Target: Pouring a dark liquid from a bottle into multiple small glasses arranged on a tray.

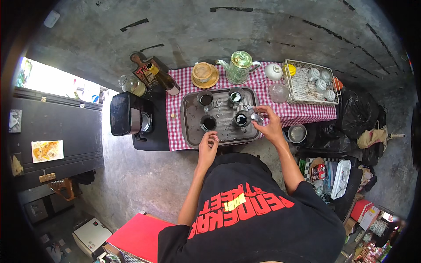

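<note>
On a dark metal tray (223, 132) stand several glass mugs of dark liquid: one at the back left (206, 99), one at the back right (236, 96), one at the front left (208, 123) and one at the front right (241, 118). My right hand (270, 124) grips a small clear glass vessel (255, 115) between thumb and fingers, just right of the front-right mug. What it contains is unclear. Over the tray's front edge, my left hand (209, 144) is loosely curled below the front-left mug, with nothing visible in it. Wet patches mark the tray.
Behind the tray are a green teapot (239, 69), a lidded wooden-topped cup (202, 73) and a bottle (164, 79). A coffee machine (125, 114) stands left. To the right are a glass bowl (278, 93) and a wicker basket (301, 88) of cups. The checked tablecloth (175, 131) overhangs the table.
</note>
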`<state>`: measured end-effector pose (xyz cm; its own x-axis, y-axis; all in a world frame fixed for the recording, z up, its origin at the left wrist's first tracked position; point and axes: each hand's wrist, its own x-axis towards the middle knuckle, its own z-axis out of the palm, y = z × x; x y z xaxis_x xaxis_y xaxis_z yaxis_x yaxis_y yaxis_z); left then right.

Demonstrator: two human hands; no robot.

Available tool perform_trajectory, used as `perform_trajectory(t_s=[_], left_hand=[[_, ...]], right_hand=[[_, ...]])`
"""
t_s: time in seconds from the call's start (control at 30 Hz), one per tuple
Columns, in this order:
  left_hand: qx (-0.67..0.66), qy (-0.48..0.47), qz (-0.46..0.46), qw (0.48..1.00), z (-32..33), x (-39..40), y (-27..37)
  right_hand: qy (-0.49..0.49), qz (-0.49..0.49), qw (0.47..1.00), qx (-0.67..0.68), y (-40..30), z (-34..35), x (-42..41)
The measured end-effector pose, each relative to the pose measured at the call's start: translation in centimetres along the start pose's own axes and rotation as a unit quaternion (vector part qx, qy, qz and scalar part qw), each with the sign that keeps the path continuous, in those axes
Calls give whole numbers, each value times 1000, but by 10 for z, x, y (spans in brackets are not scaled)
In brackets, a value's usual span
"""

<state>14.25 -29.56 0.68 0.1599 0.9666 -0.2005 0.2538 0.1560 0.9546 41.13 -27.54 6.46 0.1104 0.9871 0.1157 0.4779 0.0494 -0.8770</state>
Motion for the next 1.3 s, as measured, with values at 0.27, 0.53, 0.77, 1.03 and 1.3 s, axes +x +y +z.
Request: perform_trajectory(t_s=[0.27,0.53,0.77,1.03,1.3], left_hand=[[8,-1,-5,1000,5,-1,1],[11,1,-21,1000,3,0,-7],[12,24,-23,999,-2,-4,-16],[5,41,-29,999,-4,-4,-13],[17,53,-28,998,-3,2,-12]], right_hand=[[-15,24,1000,3,0,1,-1],[-23,8,1000,6,6,8,1],[-24,3,1000,7,12,11,1],[-36,-4,999,-23,24,13,4],[-50,-24,997,-47,29,16,4]])
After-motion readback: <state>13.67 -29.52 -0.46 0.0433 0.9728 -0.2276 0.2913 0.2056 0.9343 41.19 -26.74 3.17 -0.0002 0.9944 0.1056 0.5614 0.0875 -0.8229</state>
